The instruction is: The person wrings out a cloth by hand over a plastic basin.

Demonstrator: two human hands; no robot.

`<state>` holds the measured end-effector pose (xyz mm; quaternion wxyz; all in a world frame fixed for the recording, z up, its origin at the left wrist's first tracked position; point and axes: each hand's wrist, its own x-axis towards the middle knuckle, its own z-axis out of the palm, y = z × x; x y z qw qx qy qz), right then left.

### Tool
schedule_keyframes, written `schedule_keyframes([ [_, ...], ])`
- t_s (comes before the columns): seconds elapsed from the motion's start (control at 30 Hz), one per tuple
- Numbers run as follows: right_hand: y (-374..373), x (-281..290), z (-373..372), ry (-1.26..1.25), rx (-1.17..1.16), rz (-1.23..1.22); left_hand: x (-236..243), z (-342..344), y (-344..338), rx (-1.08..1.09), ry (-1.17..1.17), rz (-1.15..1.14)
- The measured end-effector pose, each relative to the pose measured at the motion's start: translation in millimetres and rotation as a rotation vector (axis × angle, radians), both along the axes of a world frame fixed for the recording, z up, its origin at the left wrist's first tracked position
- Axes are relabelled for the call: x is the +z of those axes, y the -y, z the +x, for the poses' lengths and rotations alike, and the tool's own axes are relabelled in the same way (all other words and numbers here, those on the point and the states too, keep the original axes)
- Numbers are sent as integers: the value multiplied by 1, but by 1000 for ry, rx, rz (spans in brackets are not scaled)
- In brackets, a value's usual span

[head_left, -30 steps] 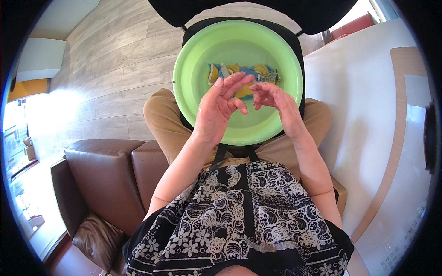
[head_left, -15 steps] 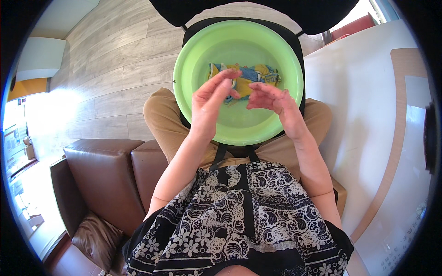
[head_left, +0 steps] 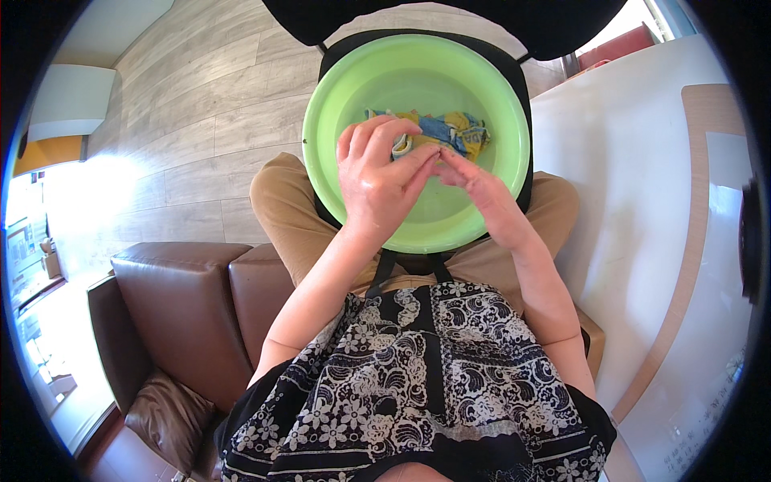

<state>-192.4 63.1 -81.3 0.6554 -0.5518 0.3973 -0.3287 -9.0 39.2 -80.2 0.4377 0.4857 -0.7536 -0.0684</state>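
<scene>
Blue-and-yellow cloth [head_left: 461, 131] lies in green basin [head_left: 337, 95], just beyond both hands, long axis crosswise. Left hand [head_left: 374, 173] nearer, covering cloth's left part in view, thumb and forefinger apart; right hand [head_left: 487, 195]: can't tell grip.

A blue-and-yellow cloth item [head_left: 438, 128] lies crumpled and bunched across the middle of a round, light-green basin [head_left: 506, 104], stretched roughly from left to right. Blue shows along its centre, yellow toward the right end, with a pale-edged fold near its left part. Its lower left portion is hidden from view. The basin sits upright, its rim wide and smooth.
</scene>
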Motion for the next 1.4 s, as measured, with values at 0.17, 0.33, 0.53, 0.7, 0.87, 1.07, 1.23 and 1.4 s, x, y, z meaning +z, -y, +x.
schedule_keyframes([
  [0.17,0,6,7,-245,2,-358,3,-3,0,12,206,-211],
  [0.33,-2,4,7,-192,2,-293,0,-5,2,12,36,-87],
  [0.53,-4,-7,7,39,14,-54,-2,-7,-2,12,-495,375],
  [0.7,-1,8,11,198,37,89,-12,5,2,36,-650,424],
  [0.87,1,15,5,296,55,195,-13,12,-2,43,-750,489],
  [1.07,1,11,8,682,51,304,-8,5,-12,-102,-799,535],
  [1.23,-1,5,8,763,26,345,-9,2,-13,-134,-886,636],
  [1.4,-2,3,9,795,-58,410,6,-5,-16,-175,-711,509],
])
